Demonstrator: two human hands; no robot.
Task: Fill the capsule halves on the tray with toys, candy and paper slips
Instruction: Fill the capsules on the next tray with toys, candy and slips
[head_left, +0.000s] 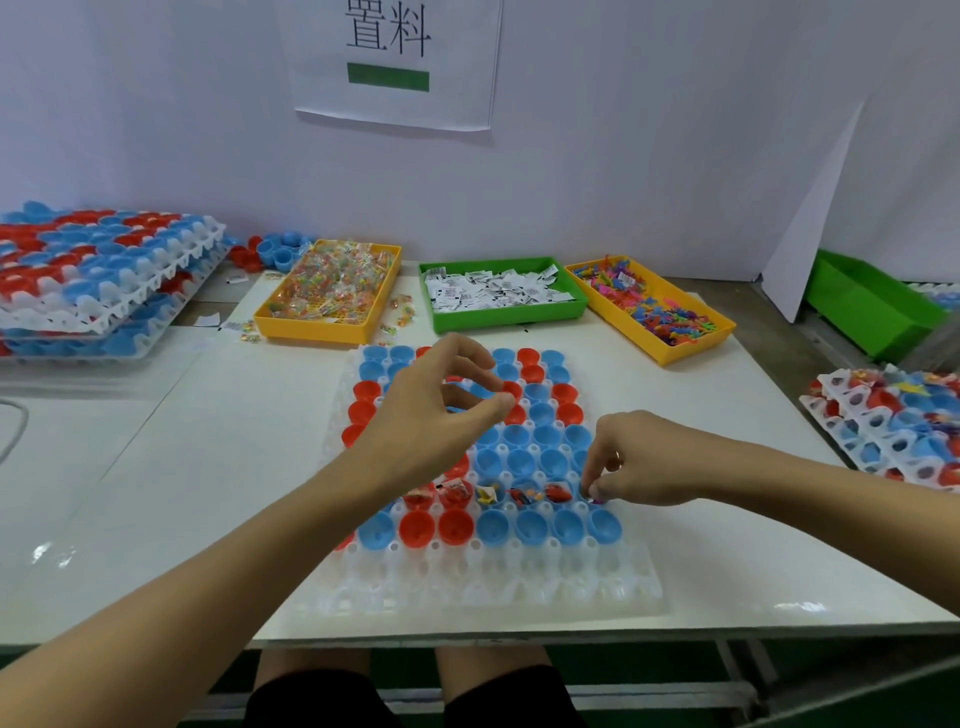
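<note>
A: Step in hand? Right hand (641, 460) down at the tray (488, 587), fingertips (592, 488) pinched on something small and purplish over the end cup of the part-filled row (498, 493). Probably a toy; too small to say for sure.

B: Left hand (434, 410)?

A: Hovering over the red and blue halves (540, 410) mid-tray. Thumb and forefinger curled close, nearly meeting. Cannot tell if anything sits between them. Looks empty.

B: Progress?

A: Early, at a guess. One row with colourful bits in the cups. Row nearer the body plain, rows further back plain too. Nearest tray pockets without halves at all.

B: How to do it well?

A: Drop straight down into the cup, not onto the rim. Release low, so nothing bounces into the neighbour. One piece per cup, along the row, no skipping.

B: Supplies?

A: Beyond the tray: candy bin (332, 291) on the left, slips bin (498, 293) in the middle, toy bin (649, 306) on the right. Well apart from the hands.

B: Risks?

A: Loose candy (400, 306) lying on the table beside its bin, easy to sweep off with a forearm. Left arm over the tray, close to the filled cups; lift clear, no dragging.
</note>
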